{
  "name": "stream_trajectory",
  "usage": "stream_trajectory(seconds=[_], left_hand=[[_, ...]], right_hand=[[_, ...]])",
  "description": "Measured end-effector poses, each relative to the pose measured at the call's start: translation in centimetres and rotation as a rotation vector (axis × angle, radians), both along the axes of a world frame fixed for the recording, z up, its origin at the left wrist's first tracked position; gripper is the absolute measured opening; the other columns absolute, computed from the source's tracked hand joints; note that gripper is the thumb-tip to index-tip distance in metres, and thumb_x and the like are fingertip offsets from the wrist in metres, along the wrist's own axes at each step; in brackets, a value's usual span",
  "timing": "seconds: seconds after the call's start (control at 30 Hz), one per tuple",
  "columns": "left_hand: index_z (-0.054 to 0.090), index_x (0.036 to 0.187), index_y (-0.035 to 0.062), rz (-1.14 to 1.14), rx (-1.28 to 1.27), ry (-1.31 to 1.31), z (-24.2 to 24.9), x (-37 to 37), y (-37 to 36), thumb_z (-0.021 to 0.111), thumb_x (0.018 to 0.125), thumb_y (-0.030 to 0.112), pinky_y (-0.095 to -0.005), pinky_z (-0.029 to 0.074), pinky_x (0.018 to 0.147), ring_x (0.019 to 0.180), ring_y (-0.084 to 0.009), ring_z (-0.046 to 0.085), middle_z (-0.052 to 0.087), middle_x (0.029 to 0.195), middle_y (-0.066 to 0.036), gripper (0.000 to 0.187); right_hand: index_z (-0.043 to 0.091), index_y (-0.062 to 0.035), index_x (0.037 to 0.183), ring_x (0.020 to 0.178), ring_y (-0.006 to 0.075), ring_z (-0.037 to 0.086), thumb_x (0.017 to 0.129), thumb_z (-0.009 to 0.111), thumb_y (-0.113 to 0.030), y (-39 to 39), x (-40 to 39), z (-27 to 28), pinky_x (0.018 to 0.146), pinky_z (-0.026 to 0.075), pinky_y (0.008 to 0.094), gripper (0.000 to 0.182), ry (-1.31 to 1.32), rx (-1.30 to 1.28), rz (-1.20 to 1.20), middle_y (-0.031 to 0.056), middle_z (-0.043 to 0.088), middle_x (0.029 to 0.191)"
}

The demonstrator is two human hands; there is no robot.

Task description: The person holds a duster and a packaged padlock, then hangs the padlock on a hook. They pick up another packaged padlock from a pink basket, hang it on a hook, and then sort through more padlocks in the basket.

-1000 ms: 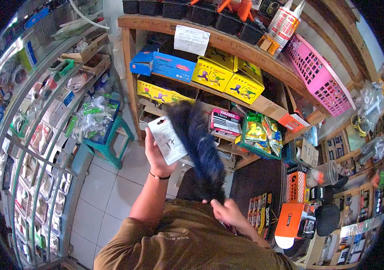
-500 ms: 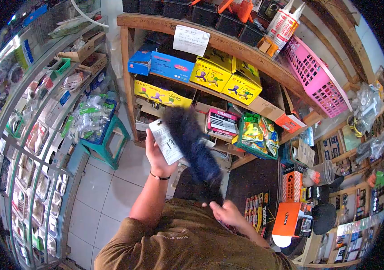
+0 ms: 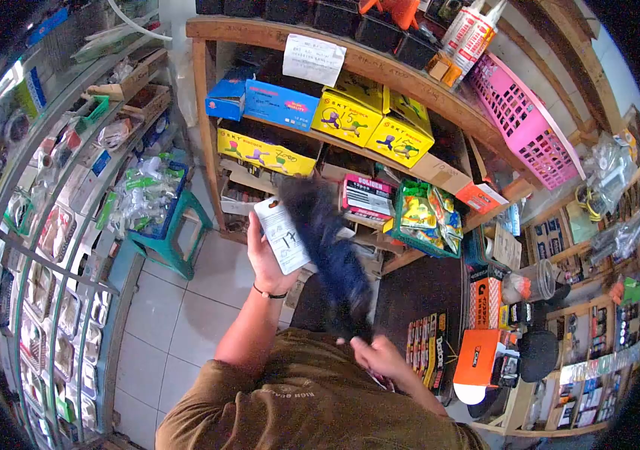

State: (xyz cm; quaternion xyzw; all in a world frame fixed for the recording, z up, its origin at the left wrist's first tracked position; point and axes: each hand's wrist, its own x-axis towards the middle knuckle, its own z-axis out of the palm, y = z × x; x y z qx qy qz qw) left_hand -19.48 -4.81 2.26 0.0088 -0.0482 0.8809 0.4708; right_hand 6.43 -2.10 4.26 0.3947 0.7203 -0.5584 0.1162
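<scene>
Your left hand (image 3: 272,268) grips the white card (image 3: 282,234); your right hand (image 3: 380,357) clasps the duster (image 3: 332,262). Ahead, the green basket (image 3: 426,248) contains colourful packets (image 3: 416,208).

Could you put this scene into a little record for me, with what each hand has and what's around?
Left hand: holds a white card marked 17
Right hand: holds a dark fluffy duster at its lower end
Duster's look: blurred, slanted
Wooden shelf: blue box, yellow boxes
Upper right: pink basket
Left floor: green stool bearing plastic packets
</scene>
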Motion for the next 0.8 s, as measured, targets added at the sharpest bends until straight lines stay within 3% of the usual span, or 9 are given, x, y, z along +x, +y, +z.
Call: stream_trajectory(seconds=[0.03,0.23,0.3,0.37,0.4,0.5,0.63,0.7,0.8], left_hand=[[0.034,0.132,0.0162,0.002,0.100,0.329,0.4,0.3,-0.1,0.034,0.085,0.053,-0.0568,0.032,0.095,0.115,-0.0344,0.044,0.036,0.135,-0.013,0.059],[0.032,0.132,0.0094,-0.030,0.003,0.164,-1.2,0.4,1.3,0.032,0.086,0.056,-0.0583,0.033,0.093,0.120,-0.0324,0.039,0.037,0.134,-0.013,0.066],[0.033,0.132,0.0133,-0.067,0.251,0.317,-0.4,1.5,2.1,0.034,0.084,0.057,-0.0581,0.034,0.092,0.120,-0.0357,0.038,0.036,0.134,-0.015,0.065],[0.032,0.133,0.0155,-0.105,-0.069,0.287,-0.9,1.7,3.0,0.035,0.083,0.059,-0.0581,0.035,0.090,0.118,-0.0368,0.040,0.036,0.134,-0.016,0.066],[0.032,0.133,0.0133,-0.055,0.238,0.315,-0.8,2.4,3.1,0.034,0.083,0.059,-0.0575,0.036,0.089,0.116,-0.0352,0.042,0.037,0.133,-0.016,0.068],[0.032,0.132,0.0095,-0.121,-0.013,0.107,-0.1,2.2,3.5,0.035,0.083,0.057,-0.0564,0.033,0.093,0.114,-0.0326,0.045,0.043,0.128,-0.016,0.068],[0.040,0.127,0.0092,-0.204,0.236,0.186,-0.1,3.2,4.1,0.041,0.083,0.055,-0.0560,0.032,0.094,0.113,-0.0350,0.045,0.045,0.126,-0.015,0.063],[0.038,0.128,0.0113,-0.100,-0.115,0.216,-1.0,3.1,5.0,0.034,0.084,0.058,-0.0554,0.034,0.093,0.114,-0.0353,0.044,0.041,0.130,-0.016,0.064],[0.037,0.129,0.0122,-0.332,0.293,0.179,-2.2,3.7,6.4,0.035,0.085,0.056,-0.0562,0.034,0.093,0.117,-0.0357,0.040,0.036,0.133,-0.016,0.062]], right_hand=[[0.049,-0.0058,0.054,0.044,0.0116,0.044,0.089,0.046,-0.042,-0.2,-0.2,1.0,0.045,0.037,0.0289,0.051,-0.052,0.024,0.122,0.0010,0.047,0.047],[0.052,-0.0048,0.056,0.042,0.0141,0.044,0.088,0.044,-0.046,0.5,2.1,-1.7,0.046,0.037,0.0302,0.053,-0.008,-0.079,-0.198,0.0028,0.048,0.047],[0.052,-0.0056,0.054,0.041,0.0139,0.043,0.088,0.044,-0.048,-0.7,1.1,1.0,0.043,0.036,0.0298,0.055,-0.071,0.088,0.048,0.0030,0.048,0.047],[0.051,-0.0054,0.054,0.040,0.0135,0.043,0.087,0.045,-0.047,-0.2,3.1,-2.0,0.042,0.035,0.0295,0.054,-0.014,0.202,0.074,0.0029,0.047,0.046],[0.052,-0.0049,0.055,0.043,0.0134,0.044,0.087,0.046,-0.047,-0.1,3.2,-1.9,0.044,0.036,0.0294,0.053,-0.010,0.111,-0.070,0.0030,0.048,0.048],[0.051,-0.0050,0.055,0.046,0.0124,0.046,0.087,0.046,-0.046,-0.5,2.5,-0.1,0.046,0.037,0.0291,0.052,-0.135,0.021,-0.241,0.0028,0.049,0.050],[0.045,-0.0069,0.047,0.033,0.0096,0.038,0.091,0.045,-0.038,-1.2,2.8,-0.1,0.035,0.029,0.0264,0.053,0.081,0.108,-0.206,-0.0002,0.038,0.038],[0.045,-0.0057,0.049,0.036,0.0087,0.037,0.090,0.047,-0.038,-1.0,3.6,-0.5,0.036,0.029,0.0264,0.052,-0.053,-0.059,-0.448,-0.0001,0.038,0.040],[0.045,-0.0063,0.049,0.033,0.0091,0.034,0.090,0.047,-0.039,-2.0,4.1,-0.8,0.035,0.027,0.0272,0.052,0.038,0.016,-0.304,0.0004,0.039,0.040]])
